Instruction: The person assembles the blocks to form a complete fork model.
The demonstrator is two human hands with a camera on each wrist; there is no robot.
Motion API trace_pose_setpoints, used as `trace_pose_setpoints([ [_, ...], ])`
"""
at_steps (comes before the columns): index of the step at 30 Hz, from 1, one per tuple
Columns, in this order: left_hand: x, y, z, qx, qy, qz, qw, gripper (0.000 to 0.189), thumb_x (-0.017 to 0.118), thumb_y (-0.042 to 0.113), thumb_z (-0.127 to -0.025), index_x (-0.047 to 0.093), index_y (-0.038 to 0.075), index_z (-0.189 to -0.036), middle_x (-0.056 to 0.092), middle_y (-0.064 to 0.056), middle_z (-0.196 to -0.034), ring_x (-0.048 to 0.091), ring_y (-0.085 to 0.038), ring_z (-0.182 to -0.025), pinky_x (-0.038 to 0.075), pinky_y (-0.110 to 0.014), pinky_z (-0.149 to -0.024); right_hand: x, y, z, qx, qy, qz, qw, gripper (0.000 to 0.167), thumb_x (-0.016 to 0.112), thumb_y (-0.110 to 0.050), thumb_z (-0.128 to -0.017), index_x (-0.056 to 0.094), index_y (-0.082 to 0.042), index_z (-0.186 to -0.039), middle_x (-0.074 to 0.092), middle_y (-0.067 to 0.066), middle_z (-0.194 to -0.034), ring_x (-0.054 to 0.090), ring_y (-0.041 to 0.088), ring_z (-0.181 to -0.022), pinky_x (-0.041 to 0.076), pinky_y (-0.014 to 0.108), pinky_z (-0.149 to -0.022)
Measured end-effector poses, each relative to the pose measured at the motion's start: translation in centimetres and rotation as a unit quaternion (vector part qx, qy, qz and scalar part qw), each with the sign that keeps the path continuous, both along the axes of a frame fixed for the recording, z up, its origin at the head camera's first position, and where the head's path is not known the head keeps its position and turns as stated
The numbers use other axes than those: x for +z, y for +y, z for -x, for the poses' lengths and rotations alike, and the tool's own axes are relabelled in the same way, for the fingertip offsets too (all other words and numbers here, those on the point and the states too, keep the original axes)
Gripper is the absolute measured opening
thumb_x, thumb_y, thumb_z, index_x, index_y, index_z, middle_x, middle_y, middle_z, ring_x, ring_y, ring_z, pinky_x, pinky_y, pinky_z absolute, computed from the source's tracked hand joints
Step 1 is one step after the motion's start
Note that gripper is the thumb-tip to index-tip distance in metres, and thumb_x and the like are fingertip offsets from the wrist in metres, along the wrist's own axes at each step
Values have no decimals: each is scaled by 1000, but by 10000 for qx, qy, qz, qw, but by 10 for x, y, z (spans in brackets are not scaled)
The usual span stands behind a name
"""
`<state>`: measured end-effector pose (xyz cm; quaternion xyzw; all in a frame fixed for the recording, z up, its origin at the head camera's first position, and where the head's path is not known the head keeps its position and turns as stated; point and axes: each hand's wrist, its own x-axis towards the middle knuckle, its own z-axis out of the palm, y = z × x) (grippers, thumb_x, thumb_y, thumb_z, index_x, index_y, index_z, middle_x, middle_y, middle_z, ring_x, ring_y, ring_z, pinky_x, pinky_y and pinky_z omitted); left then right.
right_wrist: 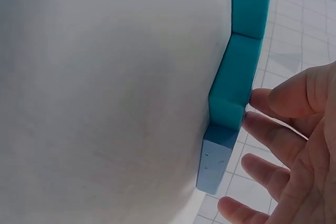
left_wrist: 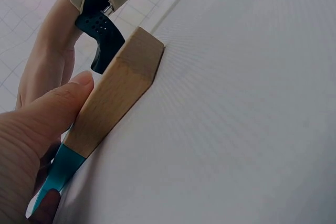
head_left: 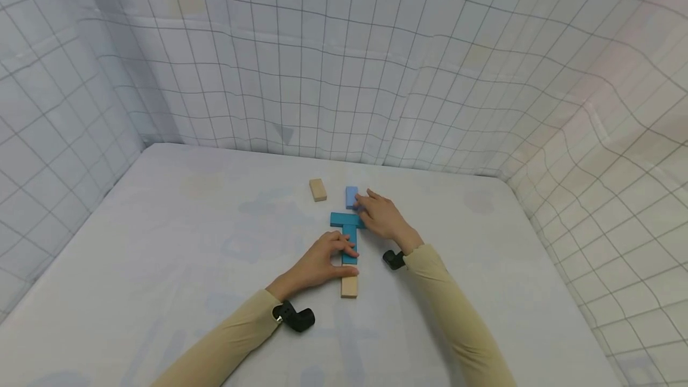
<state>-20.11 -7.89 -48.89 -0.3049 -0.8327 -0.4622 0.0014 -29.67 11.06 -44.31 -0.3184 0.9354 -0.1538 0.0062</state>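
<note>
My left hand rests over the teal stem block, its thumb on the near wooden block. In the left wrist view that thumb lies along the edge of the wooden block, and a fingertip touches the teal block. A teal crossbar block lies across the stem's far end. My right hand is at its right end, fingers spread. The right wrist view shows thumb and index fingertips right at the teal crossbar, with the light blue block beyond it.
A loose wooden block lies at the far left of the light blue block. White cloth covers the table. Gridded white curtains stand behind it and on both sides. Each wrist carries a small black camera.
</note>
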Motion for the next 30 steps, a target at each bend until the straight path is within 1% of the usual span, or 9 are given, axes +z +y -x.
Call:
trace_pose_setpoints([
  [6, 1, 0, 0, -15, -4, -28, 10000, 30, 78, 31, -79, 72, 13, -102, 57, -4, -119, 41, -25, -128, 28, -46, -107, -2, 3, -2, 116, 27, 26, 9999, 30, 47, -5, -95, 61, -5, -122, 50, 13, -137, 33, 35, -133, 28, 51, -106],
  [13, -1, 0, 1, -10, 29, -28, 10000, 30, 78, 31, -79, 72, 13, -102, 57, -3, -118, 41, -25, -128, 28, -45, -106, -3, 4, -4, 201, 10, 64, 9998, 37, 47, -5, -95, 55, -1, -131, 58, 10, -128, 32, 34, -134, 27, 49, -107],
  [22, 0, 1, 1, -11, 29, -45, 10000, 30, 79, 31, -79, 72, 13, -101, 56, -3, -116, 42, -26, -127, 31, -44, -105, -2, 6, -8, 222, -38, 62, 9997, 34, 47, -5, -95, 58, -4, -128, 51, 11, -136, 32, 33, -135, 29, 51, -105],
  [30, -1, 1, 1, 19, 10, -28, 10000, 32, 79, 33, -77, 72, 13, -101, 56, -2, -116, 41, -25, -128, 30, -45, -106, -1, 8, -11, 350, 69, 74, 9993, 35, 49, -6, -95, 58, -3, -129, 51, 12, -136, 34, 33, -133, 29, 50, -105],
])
